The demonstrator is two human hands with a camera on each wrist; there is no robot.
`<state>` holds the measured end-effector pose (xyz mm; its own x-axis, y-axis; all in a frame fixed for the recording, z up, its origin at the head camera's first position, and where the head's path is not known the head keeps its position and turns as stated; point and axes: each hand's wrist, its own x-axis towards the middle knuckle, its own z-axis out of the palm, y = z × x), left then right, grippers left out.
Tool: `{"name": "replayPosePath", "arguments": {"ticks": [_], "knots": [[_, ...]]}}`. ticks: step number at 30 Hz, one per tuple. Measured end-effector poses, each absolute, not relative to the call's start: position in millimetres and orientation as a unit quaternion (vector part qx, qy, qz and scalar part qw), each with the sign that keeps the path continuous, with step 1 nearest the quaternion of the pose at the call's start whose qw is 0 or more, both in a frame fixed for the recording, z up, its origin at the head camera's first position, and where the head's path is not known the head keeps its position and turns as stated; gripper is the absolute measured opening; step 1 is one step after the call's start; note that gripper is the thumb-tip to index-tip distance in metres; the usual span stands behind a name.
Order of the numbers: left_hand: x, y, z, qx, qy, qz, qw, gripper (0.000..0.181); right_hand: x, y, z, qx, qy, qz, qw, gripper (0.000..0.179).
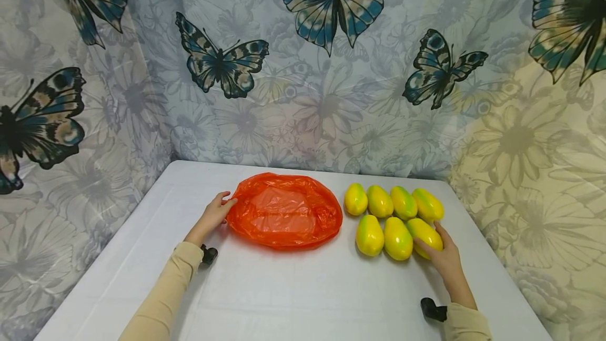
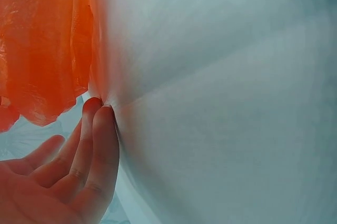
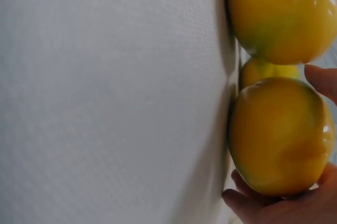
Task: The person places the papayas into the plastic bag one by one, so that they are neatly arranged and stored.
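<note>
A red plastic bag (image 1: 284,214) lies opened out on the white table. My left hand (image 1: 218,212) is at the bag's left edge; in the left wrist view its long fingers (image 2: 103,145) are nearly straight with their tips on the tabletop, close beside the bag. Several yellow-green mangoes (image 1: 399,238) lie to the right of the bag in two rows. My right hand (image 1: 445,251) holds the rightmost mango (image 3: 281,137) of the near row, thumb on one side and fingers curled round the other. The mango appears to rest on the table.
The white table (image 1: 293,299) extends in front of the bag and mangoes. Behind it hangs a cloth (image 1: 326,114) printed with butterflies and flowers. Black devices (image 1: 433,309) are worn at both wrists. The far row of mangoes (image 1: 380,201) sits near the table's back edge.
</note>
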<state>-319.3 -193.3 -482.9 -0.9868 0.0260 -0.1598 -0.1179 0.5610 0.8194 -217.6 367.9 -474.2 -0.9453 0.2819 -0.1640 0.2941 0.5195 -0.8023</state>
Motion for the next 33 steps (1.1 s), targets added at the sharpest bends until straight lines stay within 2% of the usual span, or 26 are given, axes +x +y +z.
{"name": "replayPosePath", "arguments": {"ticks": [24,33], "knots": [[-319.9,-194.2,-482.0,-0.033,0.87,0.487,0.074,0.063,-218.2,364.5,-474.1,0.186,0.858,-0.476,-0.048,0.09],[-319.1,-195.5,-482.8,-0.035,0.866,0.493,0.074,0.063,-217.7,364.9,-474.1,0.215,0.846,-0.481,-0.085,0.086]]}}
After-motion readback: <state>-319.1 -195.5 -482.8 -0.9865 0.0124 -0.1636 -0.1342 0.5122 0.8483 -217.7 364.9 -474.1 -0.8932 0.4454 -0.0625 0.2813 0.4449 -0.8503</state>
